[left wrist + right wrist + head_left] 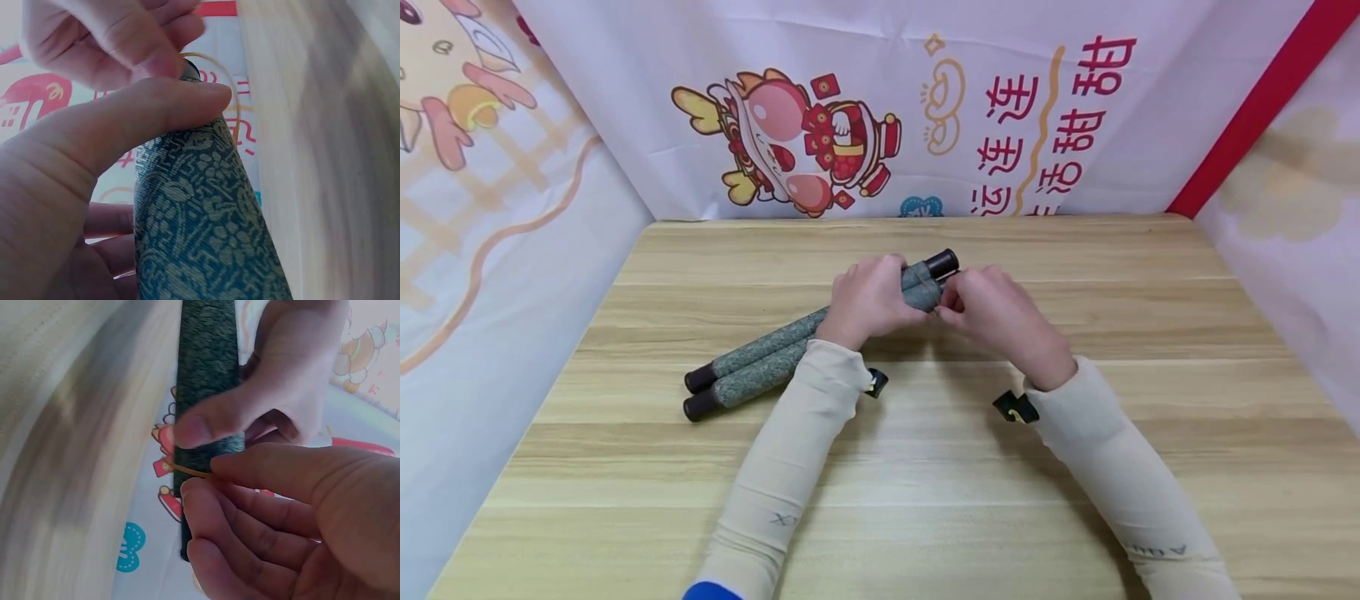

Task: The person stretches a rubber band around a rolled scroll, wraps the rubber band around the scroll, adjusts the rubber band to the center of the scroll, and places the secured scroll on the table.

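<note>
A green patterned scroll [766, 368], rolled into two side-by-side rolls with dark end knobs, slants across the table. My left hand [867, 302] grips it near its far right end, thumb lying along the upper side in the left wrist view. At that same end is my right hand [996, 312], its thumb and index finger pinching a thin yellowish elastic band [190, 470]. In the left wrist view the band [235, 94] makes a loose loop beside the scroll's tip. Part of the scroll's middle is hidden behind my left hand.
The wood-grain table [880, 500] stretches out around both arms. A white printed cloth [880, 50] with a cartoon figure and red characters hangs along the back edge, and more printed cloth flanks both sides. A small black device [1017, 407] sits at my right cuff.
</note>
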### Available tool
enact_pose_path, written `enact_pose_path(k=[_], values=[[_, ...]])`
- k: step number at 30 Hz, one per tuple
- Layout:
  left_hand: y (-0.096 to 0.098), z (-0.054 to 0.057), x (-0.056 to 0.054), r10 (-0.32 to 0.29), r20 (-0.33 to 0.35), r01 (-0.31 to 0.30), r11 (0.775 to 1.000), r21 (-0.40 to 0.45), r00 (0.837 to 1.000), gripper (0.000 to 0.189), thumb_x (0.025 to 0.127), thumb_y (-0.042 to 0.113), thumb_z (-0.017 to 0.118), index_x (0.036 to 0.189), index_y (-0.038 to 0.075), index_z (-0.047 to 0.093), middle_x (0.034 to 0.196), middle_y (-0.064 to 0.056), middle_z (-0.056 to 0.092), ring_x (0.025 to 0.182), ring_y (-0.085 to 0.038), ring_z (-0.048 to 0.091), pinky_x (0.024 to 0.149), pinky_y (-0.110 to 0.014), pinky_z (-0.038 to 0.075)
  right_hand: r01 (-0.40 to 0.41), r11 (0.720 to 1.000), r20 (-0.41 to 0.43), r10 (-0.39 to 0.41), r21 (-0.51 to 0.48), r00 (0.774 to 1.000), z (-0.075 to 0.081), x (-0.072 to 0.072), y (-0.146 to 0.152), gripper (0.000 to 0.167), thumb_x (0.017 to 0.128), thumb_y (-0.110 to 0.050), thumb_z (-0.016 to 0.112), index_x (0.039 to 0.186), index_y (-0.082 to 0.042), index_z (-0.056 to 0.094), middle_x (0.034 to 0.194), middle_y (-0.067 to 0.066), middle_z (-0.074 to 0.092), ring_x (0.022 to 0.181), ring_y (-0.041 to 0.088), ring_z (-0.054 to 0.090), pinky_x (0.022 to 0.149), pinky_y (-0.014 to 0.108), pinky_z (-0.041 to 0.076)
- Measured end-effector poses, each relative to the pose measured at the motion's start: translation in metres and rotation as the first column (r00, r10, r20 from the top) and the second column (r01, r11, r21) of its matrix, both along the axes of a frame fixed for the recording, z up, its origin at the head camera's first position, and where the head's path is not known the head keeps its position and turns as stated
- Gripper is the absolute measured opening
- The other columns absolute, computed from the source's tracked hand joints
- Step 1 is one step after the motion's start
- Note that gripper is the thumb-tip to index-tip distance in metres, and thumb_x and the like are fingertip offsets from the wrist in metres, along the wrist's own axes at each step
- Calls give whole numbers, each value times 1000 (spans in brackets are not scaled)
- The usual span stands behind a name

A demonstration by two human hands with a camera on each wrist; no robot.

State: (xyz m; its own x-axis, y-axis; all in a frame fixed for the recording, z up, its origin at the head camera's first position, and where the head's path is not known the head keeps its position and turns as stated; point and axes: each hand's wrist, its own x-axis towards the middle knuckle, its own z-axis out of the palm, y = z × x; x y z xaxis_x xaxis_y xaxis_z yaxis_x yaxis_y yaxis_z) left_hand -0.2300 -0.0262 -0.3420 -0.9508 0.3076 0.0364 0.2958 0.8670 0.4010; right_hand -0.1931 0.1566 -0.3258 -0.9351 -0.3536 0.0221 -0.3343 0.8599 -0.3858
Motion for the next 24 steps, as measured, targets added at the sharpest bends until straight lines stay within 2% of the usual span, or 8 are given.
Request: enact_pose_path(k=[4,9,13,16,20,24], values=[[-3,1,-1,15,-11,-15,1000,-2,1000,53,76,48,91,107,13,67,93,-2,67,84,-25,64,75,-49,55,-17,1000,7,17,-4,1000,-2,0,-4,18,99,-22,75,90,-7,78,80,4,74,69,17,63,69,33,56],[0,-1,-2,-2,9,2,1000,-13,1000,50,78,46,92,103,12,65,92,-3,66,84,-25,64,79,-51,56,-13,998,-16,12,-54,1000,-3,1,-8,17,100,-22,73,95,-6,79,83,4,75,70,18,65,70,33,58],[3,-4,-2,-27,23,28,999,-21,999,49,78,45,92,103,12,65,89,-3,65,82,-25,62,78,-48,54,-4,995,-72,-4,-103,997,-4,1,-9,17,102,-21,70,98,-6,77,83,4,73,71,19,64,69,33,57],[5,-7,-2,-54,30,54,998,-11,998,51,79,45,92,107,11,65,92,-4,66,83,-24,63,77,-46,55,-14,988,-154,-11,-155,988,-5,0,-8,17,103,-19,66,97,-6,75,84,5,73,71,19,64,67,33,56],[7,-12,-1,-83,59,81,996,38,995,56,80,43,92,116,9,65,102,-5,69,90,-23,65,85,-44,58,-29,962,-241,-39,-270,970,-6,-2,-7,17,104,-17,62,97,-6,73,88,7,74,74,20,66,68,35,57],[10,-19,0,-107,80,105,994,27,991,58,80,41,91,120,9,65,109,-6,70,96,-22,65,90,-44,59,-21,924,-262,-86,-383,961,-4,-2,-6,18,105,-18,61,101,-6,73,92,8,74,78,21,66,73,37,59]])
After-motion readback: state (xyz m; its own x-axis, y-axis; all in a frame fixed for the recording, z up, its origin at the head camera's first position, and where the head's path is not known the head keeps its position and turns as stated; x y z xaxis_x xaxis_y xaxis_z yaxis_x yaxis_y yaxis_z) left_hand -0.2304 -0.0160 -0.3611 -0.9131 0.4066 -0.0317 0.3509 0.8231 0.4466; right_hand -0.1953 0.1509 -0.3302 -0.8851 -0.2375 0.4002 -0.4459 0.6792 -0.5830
